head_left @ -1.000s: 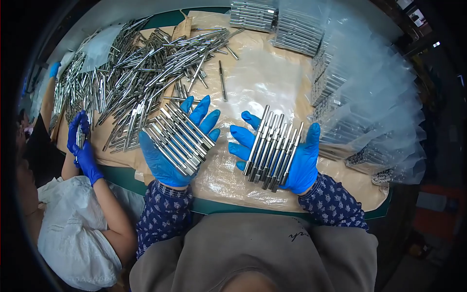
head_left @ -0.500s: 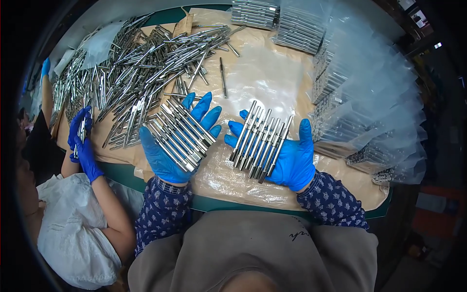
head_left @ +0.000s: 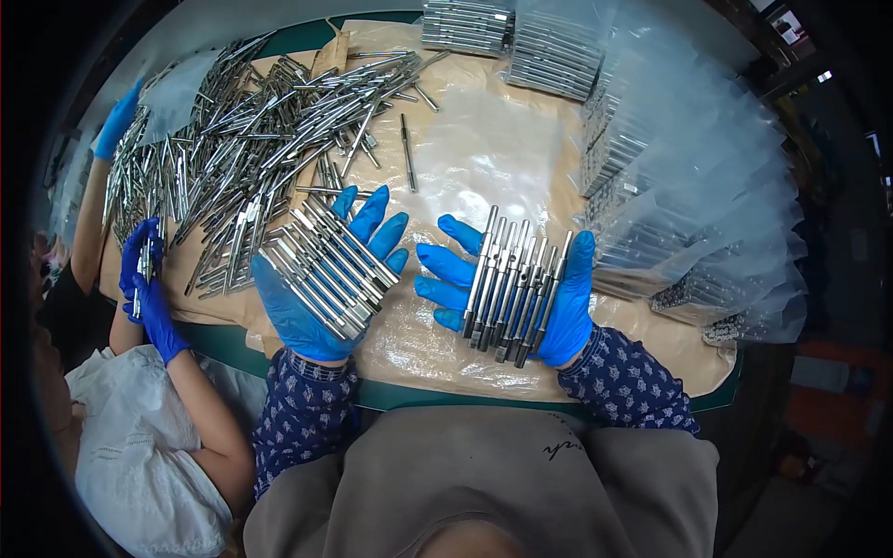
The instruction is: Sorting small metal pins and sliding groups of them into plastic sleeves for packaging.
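Observation:
A row of slim silver metal rods lies side by side across the palm of my left hand, gloved in blue. Its fingers stretch out past the rods toward the upper right. My right hand, in a matching glove, supports another row of stepped metal rods, nearly upright in the picture. The fingers of this hand are spread to the left, and its thumb stands along the right side of the row. A gap separates the two hands above the plastic-covered table.
A large heap of loose rods covers the far left. Rod bundles in clear plastic are stacked along the right. One single rod lies beside a clear sheet. Left of me, a co-worker's purple-gloved hands hold rods.
The rods on my right palm have shifted closer to the thumb, and that hand's fingers now reach out farther left. My left hand keeps its row much as before. The view has shifted slightly.

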Demonstrator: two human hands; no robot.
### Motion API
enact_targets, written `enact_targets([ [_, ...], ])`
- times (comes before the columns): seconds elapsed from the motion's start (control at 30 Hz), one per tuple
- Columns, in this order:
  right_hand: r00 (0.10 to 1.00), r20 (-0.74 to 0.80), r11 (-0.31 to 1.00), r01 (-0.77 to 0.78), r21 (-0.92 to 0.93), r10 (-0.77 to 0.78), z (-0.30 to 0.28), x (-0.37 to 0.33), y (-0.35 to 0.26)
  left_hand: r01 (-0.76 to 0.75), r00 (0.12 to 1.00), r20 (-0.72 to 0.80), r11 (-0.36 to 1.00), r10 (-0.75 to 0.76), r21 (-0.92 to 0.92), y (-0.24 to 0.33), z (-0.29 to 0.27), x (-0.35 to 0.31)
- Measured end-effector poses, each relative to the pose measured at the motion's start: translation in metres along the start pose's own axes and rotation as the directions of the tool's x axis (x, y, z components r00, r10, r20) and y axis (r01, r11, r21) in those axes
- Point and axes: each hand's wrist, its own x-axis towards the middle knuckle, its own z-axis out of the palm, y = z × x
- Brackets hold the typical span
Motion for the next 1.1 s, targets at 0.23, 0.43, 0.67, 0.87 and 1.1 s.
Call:
enact_targets([
  [0.23, 0.997, -0.067, 0.999, 0.037, 0.037, -0.034, -0.007, 0.002, 0.001, -0.009, 1.000, -0.009, 1.000, 0.010, 0.018, 0.000, -0.002, 0.000],
  [0.43, 0.993, -0.112, 0.999, 0.046, 0.023, -0.043, -0.012, 0.002, 0.001, -0.002, 0.999, -0.048, 0.998, 0.005, 0.056, -0.001, -0.001, 0.001],
  [0.67, 0.998, -0.065, 0.999, 0.029, 0.045, -0.026, -0.013, 0.003, 0.002, -0.004, 0.999, -0.053, 0.996, 0.009, 0.084, -0.002, 0.000, 0.001],
  [0.87, 0.998, -0.055, 1.000, 0.021, 0.016, -0.020, -0.012, 0.002, 0.001, -0.012, 0.999, -0.044, 0.995, 0.016, 0.098, -0.003, 0.001, 0.001],
  [1.1, 0.995, -0.091, 0.999, 0.039, 0.024, -0.037, -0.012, 0.003, 0.003, -0.023, 0.999, -0.044, 0.998, 0.026, 0.052, -0.003, 0.001, 0.000],
])
